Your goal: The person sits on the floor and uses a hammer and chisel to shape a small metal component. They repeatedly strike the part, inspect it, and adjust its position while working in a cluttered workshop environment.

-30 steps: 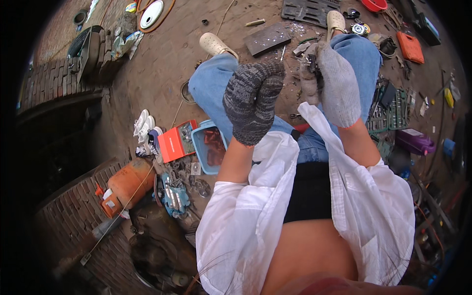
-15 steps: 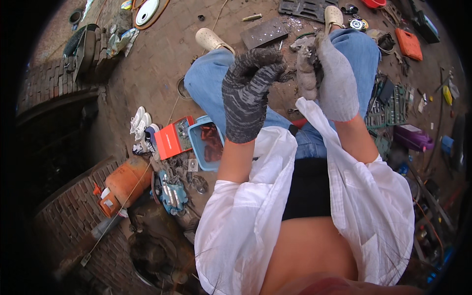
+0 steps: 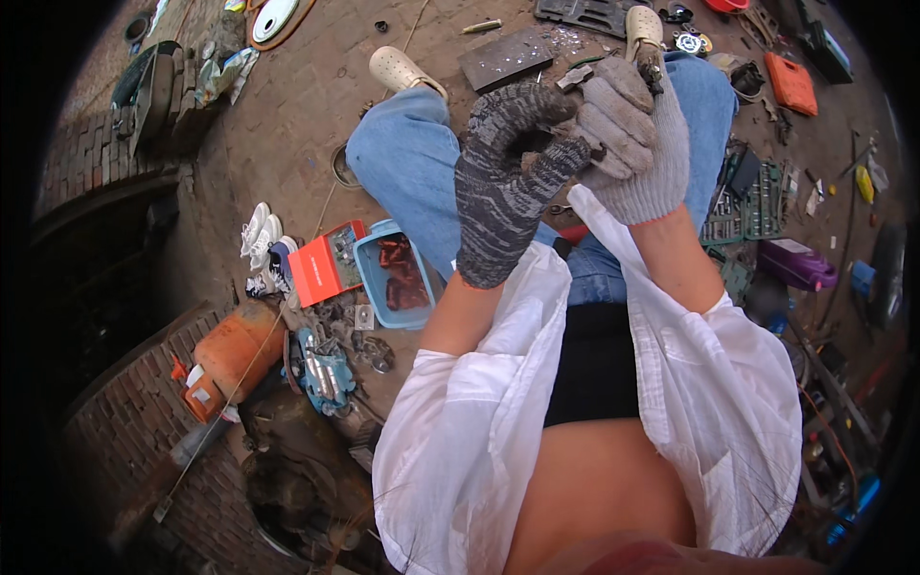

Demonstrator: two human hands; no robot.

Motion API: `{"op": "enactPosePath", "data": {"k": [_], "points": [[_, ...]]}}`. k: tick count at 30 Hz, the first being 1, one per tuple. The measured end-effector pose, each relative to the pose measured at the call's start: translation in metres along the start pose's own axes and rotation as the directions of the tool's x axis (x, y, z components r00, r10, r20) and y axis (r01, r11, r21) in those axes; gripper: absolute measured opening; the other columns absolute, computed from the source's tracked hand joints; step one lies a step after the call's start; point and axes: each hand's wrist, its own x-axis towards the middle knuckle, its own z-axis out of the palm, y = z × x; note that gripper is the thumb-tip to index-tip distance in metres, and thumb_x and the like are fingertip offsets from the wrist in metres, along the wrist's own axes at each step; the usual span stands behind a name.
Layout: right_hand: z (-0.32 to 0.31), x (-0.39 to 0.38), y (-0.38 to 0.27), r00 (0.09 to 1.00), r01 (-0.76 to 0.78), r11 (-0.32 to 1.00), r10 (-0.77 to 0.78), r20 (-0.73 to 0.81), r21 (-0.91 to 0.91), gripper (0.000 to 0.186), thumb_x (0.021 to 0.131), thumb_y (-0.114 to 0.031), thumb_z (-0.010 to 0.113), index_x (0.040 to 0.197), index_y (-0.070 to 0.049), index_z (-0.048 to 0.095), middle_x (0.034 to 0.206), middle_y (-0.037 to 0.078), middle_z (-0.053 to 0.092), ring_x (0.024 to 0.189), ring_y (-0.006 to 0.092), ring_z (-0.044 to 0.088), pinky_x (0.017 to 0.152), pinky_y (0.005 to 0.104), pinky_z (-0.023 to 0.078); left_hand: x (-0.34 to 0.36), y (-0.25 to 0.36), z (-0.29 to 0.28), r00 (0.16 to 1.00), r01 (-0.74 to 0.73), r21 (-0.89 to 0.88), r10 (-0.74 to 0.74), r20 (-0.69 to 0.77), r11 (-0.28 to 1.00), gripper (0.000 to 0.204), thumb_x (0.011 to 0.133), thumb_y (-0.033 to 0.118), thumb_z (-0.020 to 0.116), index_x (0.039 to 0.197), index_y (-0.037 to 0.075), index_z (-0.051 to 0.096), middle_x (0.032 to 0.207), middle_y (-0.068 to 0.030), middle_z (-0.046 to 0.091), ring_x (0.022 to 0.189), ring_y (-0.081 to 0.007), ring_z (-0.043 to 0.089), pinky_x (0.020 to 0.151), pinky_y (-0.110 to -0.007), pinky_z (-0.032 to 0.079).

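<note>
My left hand (image 3: 513, 182), in a dark grey striped knit glove, curls its thumb and fingers up against the right hand's fingers. Its fingertips pinch together; whatever small thing lies in them is hidden. My right hand (image 3: 632, 144), in a pale grey glove, is closed with the finger backs toward me. A dark, greasy metal part (image 3: 652, 72) pokes out at the top of that fist, and most of it is covered. Just beyond the hands, a hammer-like metal tool (image 3: 575, 78) lies on the ground by a flat dark metal block (image 3: 505, 59).
Left of my legs stand a blue basin (image 3: 370, 274) with reddish-brown liquid, an orange-red box (image 3: 312, 273) and an orange gas cylinder (image 3: 240, 350). On the right are a green socket set (image 3: 764, 201), a purple jug (image 3: 797, 264) and an orange case (image 3: 792, 82).
My left hand has moved right until it meets the right hand. The right hand has turned and its fingers have folded over, hiding most of the dark part.
</note>
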Motion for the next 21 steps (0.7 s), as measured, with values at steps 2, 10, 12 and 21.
{"op": "enactPosePath", "data": {"k": [2,10,12,21], "points": [[-0.017,-0.005,-0.003,0.992,0.064,0.997,-0.067,-0.108,-0.034,0.029,0.093,-0.028,0.025,0.07,-0.014,0.035,0.056,-0.005,0.036,0.043,0.0014,0.038,0.035,0.0166,0.028,-0.001,-0.002,0.004,0.996,-0.079,0.116,0.085,-0.042,0.99,0.022,0.069,0.007,0.069,0.089,0.004,0.062,0.093,-0.0072,0.056,0.081,-0.0145,0.054,0.071,-0.027,0.046],[-0.029,-0.006,-0.001,0.956,0.149,0.987,-0.161,-0.244,-0.065,0.03,0.093,-0.032,0.026,0.072,-0.014,0.037,0.056,-0.005,0.032,0.042,0.004,0.031,0.036,0.0185,0.025,-0.004,-0.004,0.006,0.972,-0.188,0.241,0.215,-0.092,0.952,0.02,0.068,0.004,0.067,0.086,0.0,0.06,0.088,-0.0087,0.057,0.083,-0.0204,0.054,0.076,-0.03,0.043],[-0.026,-0.006,-0.006,0.973,0.091,0.996,-0.089,-0.215,-0.001,0.039,0.092,-0.042,0.026,0.07,-0.013,0.039,0.054,-0.005,0.032,0.043,0.0064,0.03,0.038,0.0213,0.024,-0.008,0.0,0.006,0.976,-0.122,0.245,0.162,-0.147,0.962,0.018,0.066,0.007,0.069,0.081,0.0,0.061,0.085,-0.0108,0.057,0.082,-0.0246,0.054,0.076,-0.032,0.043],[-0.023,-0.025,-0.001,0.74,-0.25,-0.038,-0.652,-0.166,-0.968,0.026,0.089,-0.019,0.041,0.087,0.003,0.055,0.073,0.008,0.056,0.065,0.0178,0.053,0.062,0.0267,0.042,0.005,0.006,-0.01,0.932,-0.353,0.562,0.334,0.141,0.748,0.025,0.073,0.0,0.061,0.098,0.0,0.056,0.1,-0.0117,0.055,0.094,-0.0196,0.052,0.08,-0.03,0.042]]}}
